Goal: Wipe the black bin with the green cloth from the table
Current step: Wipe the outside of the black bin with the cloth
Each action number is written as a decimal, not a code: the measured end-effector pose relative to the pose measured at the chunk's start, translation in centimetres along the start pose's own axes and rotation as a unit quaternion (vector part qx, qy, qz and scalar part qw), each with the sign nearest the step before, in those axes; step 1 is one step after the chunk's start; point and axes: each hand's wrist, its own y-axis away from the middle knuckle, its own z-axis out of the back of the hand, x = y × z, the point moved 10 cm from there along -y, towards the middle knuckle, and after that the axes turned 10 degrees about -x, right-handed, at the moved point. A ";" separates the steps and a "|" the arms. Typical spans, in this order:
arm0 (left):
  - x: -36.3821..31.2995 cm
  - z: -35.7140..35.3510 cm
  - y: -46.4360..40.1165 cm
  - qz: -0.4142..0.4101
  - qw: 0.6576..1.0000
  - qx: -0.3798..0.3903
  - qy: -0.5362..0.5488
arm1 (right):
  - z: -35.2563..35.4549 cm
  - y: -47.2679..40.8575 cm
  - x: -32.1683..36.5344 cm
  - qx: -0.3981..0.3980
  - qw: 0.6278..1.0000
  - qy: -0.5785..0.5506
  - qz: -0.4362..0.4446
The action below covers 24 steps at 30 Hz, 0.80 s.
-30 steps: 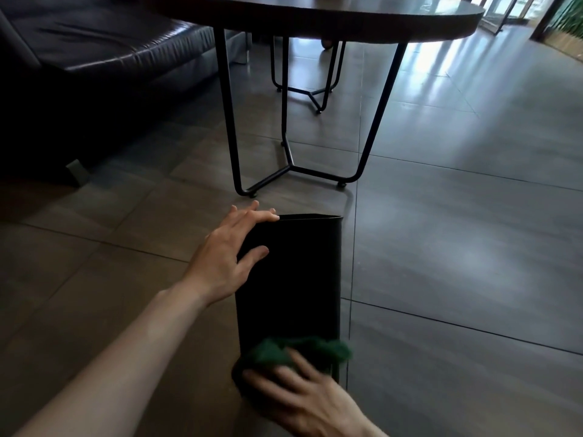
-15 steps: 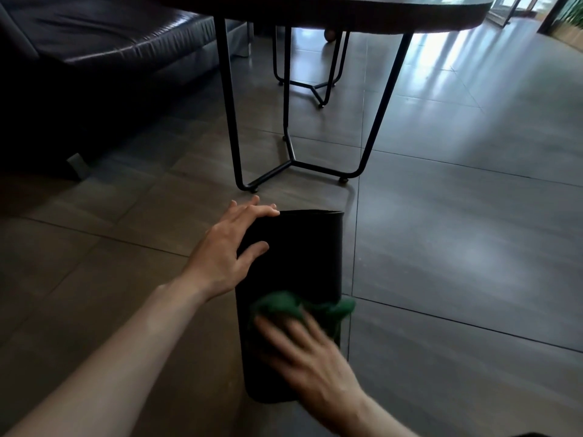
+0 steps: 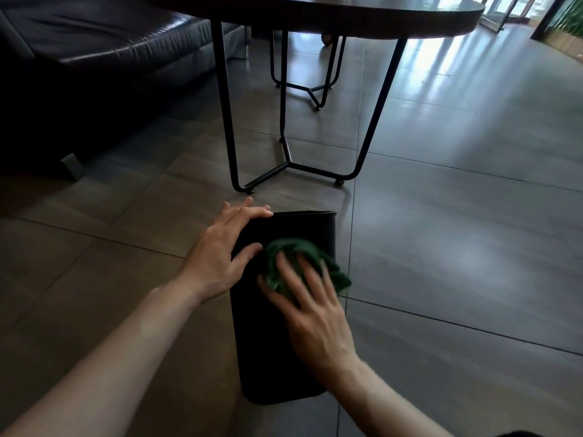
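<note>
The black bin [image 3: 268,357] lies on its side on the tiled floor, its open end pointing away from me toward the table. My left hand [image 3: 220,250] rests flat on its upper left edge near the rim, fingers spread, holding it steady. A crumpled green cloth [image 3: 303,257] sits on the bin's upper side. My right hand [image 3: 312,307] presses down on the cloth with fingers spread over it; the fingers are blurred by motion.
A round dark table [image 3: 347,20] on thin black metal legs [image 3: 227,121] stands just beyond the bin. A dark leather sofa [image 3: 104,48] fills the left side. A second metal-legged frame [image 3: 312,89] stands farther back. Grey floor tiles stretch to the right.
My right hand has slid the green cloth along the bin from its near end toward the rim. My left hand has stayed at the rim.
</note>
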 end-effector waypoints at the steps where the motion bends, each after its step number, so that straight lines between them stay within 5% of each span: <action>1: 0.0 0.0 0.1 -0.001 1.000 0.003 0.001 | -0.8 2.2 1.9 0.027 0.998 0.000 0.059; 5: -0.3 -0.2 0.2 -0.003 1.000 0.010 0.005 | -1.9 8.4 5.3 0.122 0.963 0.032 0.239; 12: -0.4 0.1 0.2 -0.002 1.000 0.001 0.000 | 2.1 -2.2 -2.4 0.002 0.999 0.010 -0.054; 15: -0.5 0.2 0.3 0.001 1.000 0.004 0.003 | 1.2 -0.9 0.0 0.003 1.000 0.015 -0.027; 20: -0.4 0.0 0.4 0.006 1.000 0.010 0.000 | 0.4 6.4 4.4 0.079 0.984 -0.005 0.159; 24: -0.5 0.0 0.5 0.001 1.000 0.001 -0.001 | 2.8 3.9 2.0 0.038 0.994 -0.060 0.086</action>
